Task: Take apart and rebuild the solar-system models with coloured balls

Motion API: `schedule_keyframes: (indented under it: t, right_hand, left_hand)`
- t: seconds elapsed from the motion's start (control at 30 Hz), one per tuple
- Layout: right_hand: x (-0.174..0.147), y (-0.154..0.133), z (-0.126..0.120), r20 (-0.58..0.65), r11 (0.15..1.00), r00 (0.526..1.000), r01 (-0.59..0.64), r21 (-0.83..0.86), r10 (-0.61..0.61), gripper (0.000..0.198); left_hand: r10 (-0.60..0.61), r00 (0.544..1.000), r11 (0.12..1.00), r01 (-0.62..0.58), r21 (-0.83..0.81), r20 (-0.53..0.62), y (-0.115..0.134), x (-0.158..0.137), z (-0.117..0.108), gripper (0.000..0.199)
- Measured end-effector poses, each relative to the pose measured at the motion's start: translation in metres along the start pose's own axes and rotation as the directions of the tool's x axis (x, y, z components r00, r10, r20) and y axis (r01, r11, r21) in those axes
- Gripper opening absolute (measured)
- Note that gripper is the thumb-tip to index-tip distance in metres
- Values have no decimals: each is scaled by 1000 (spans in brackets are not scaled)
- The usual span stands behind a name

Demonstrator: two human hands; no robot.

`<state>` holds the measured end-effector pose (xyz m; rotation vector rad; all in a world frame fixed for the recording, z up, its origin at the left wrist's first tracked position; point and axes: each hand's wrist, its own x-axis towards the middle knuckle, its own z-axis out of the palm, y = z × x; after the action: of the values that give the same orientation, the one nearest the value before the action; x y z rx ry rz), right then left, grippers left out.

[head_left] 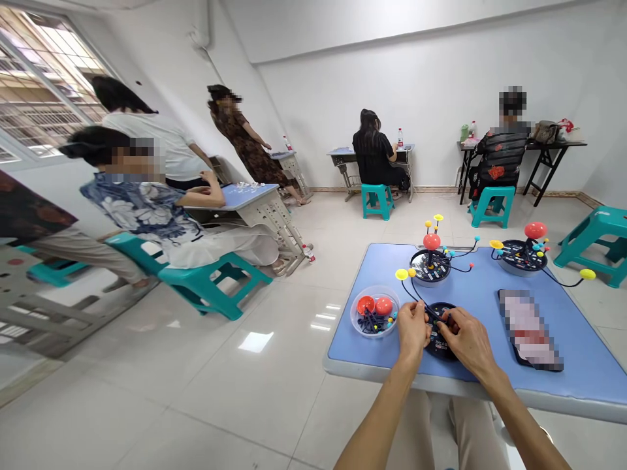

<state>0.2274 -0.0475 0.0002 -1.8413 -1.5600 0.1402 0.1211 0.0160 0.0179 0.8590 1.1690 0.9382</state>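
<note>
Both hands are meeting over a black disc (pixel 439 339) lying close to the near edge of the blue surface (pixel 372 352). The left hand (pixel 413 328) is curling its fingers at the disc's left rim, pinching a thin black rod (pixel 425 305) that is running up and left to a yellow ball (pixel 401 274). The right hand (pixel 467 339) is resting on the disc's right side, fingertips pressing near the middle (what exactly they are gripping is hidden).

Just left of the hands, a clear bowl (pixel 375 312) is sitting near the surface's left edge, holding two red halves and small loose parts. To the right, a blurred flat pack (pixel 529 329) is lying well apart from the disc, with bare blue between them and more toward the right edge.

Farther back, two finished models are standing: one (pixel 430 261) with a red ball directly behind the disc, another (pixel 522 251) near the far right corner, its arm with a yellow ball reaching past the edge.

Beyond the surface, open tiled floor is stretching to teal stools (pixel 377 199) and other people sitting at desks along the walls.
</note>
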Motion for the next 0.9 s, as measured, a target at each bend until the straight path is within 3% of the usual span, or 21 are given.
schedule_keyframes:
  t: [0.53,0.9]
  right_hand:
    - [-7,4,-2,-40,999,998,41,25,-40,8]
    - [-8,10,5,-111,986,980,164,-38,-167,17]
  left_hand:
    - [-23,999,999,24,33,-34,4,4,7,21]
    - [38,993,993,-25,115,-111,-7,17,12,21]
